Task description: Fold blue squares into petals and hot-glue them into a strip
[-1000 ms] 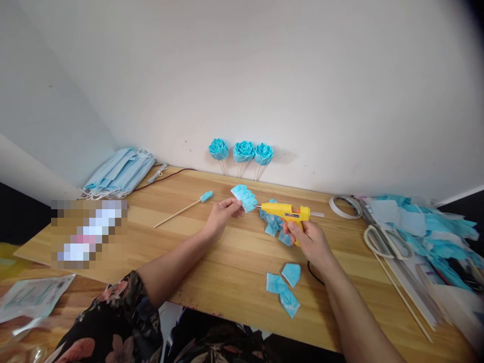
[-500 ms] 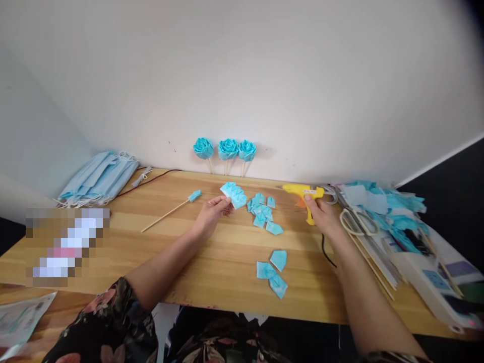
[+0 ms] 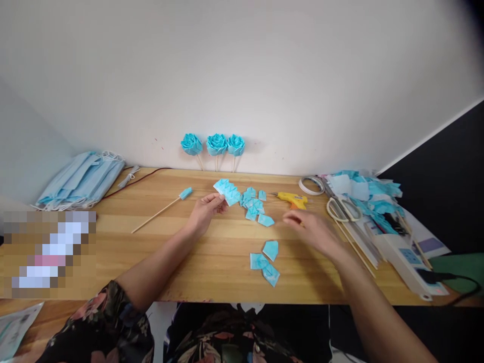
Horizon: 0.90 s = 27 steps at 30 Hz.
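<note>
My left hand (image 3: 207,209) pinches a strip of overlapping blue folded petals (image 3: 227,192) above the table. My right hand (image 3: 312,229) is just in front of the yellow glue gun (image 3: 293,198), its fingers loosely bent and nothing visible in them. The gun lies on the table, its handle partly hidden by that hand. Between the hands is a pile of loose blue petals (image 3: 251,203), with several more petals (image 3: 270,250) nearer to me. To the left lies a wooden stick (image 3: 155,216) tipped with a small blue bud (image 3: 185,193).
Three blue flowers on sticks (image 3: 217,145) lean against the wall. Stacked face masks (image 3: 81,176) lie at the left. On the right are a tape roll (image 3: 311,185), scissors (image 3: 344,210), blue scraps (image 3: 378,194) and a white power strip (image 3: 404,264).
My right hand has let go of the glue gun, now on the table, and moved slightly left and nearer to me. My left hand still holds the petal strip. The view has shifted right.
</note>
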Each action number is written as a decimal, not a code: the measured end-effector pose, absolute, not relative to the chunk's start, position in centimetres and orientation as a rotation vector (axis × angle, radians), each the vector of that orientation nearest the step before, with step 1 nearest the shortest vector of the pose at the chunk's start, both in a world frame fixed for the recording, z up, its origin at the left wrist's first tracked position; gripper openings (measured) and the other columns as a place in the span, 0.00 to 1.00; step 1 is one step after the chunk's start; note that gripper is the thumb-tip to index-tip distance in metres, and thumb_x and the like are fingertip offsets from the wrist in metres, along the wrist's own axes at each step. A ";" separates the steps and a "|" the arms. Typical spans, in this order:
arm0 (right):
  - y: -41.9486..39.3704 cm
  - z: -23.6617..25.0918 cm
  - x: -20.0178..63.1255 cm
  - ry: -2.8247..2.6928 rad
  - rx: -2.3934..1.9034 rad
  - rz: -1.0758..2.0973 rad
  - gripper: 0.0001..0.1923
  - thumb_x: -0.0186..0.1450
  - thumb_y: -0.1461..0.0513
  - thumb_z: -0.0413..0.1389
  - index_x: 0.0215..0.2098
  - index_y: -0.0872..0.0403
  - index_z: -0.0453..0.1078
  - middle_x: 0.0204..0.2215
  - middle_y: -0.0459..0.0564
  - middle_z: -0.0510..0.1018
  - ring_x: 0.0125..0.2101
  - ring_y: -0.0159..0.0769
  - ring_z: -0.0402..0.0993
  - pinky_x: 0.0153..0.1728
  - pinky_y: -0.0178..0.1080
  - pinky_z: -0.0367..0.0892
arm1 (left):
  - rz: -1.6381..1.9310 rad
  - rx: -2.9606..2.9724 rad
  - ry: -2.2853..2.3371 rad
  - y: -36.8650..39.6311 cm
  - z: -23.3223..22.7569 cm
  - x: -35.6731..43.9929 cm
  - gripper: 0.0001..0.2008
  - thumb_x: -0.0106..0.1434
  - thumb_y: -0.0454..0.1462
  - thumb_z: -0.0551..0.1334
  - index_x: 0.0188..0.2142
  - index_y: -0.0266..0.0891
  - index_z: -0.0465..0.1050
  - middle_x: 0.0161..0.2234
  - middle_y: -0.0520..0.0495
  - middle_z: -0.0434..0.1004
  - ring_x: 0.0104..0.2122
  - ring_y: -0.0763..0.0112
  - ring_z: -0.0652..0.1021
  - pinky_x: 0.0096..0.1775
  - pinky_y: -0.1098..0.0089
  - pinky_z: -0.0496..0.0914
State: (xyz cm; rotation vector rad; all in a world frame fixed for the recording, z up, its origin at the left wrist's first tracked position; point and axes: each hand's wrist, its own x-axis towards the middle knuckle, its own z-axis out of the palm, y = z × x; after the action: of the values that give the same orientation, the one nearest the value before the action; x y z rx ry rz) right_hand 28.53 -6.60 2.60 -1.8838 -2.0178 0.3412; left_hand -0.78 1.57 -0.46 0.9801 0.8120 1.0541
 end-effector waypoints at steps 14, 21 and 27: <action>-6.8 2.5 25.9 -1.858 -1.640 0.898 0.05 0.62 0.57 0.53 0.32 0.49 0.69 0.22 0.42 0.76 0.24 0.33 0.73 0.27 0.35 0.65 | 1.000 1.013 0.802 1.5 -0.9 -0.5 0.15 0.53 0.47 0.67 0.25 0.35 0.74 0.25 0.48 0.74 0.25 0.75 0.70 0.32 0.72 0.64; -4.2 4.5 23.4 -1.586 -1.413 0.833 0.12 0.59 0.51 0.57 0.28 0.51 0.72 0.26 0.48 0.79 0.29 0.38 0.76 0.31 0.39 0.70 | 1.016 1.016 0.819 1.5 -0.8 -0.5 0.16 0.52 0.47 0.67 0.26 0.35 0.75 0.25 0.48 0.74 0.25 0.74 0.71 0.32 0.71 0.63; -1.6 3.0 21.6 -1.444 -1.316 0.814 0.13 0.56 0.52 0.61 0.29 0.52 0.68 0.23 0.44 0.74 0.24 0.32 0.69 0.26 0.34 0.66 | 1.039 1.005 0.817 1.6 -0.8 -0.4 0.16 0.51 0.48 0.68 0.25 0.35 0.75 0.25 0.48 0.75 0.25 0.74 0.71 0.31 0.71 0.63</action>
State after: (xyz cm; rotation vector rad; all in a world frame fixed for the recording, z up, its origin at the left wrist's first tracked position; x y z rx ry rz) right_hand 21.58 -1.58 3.05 -1.3163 -1.4436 0.8142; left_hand -0.41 1.62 -0.84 1.0048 0.8166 1.0388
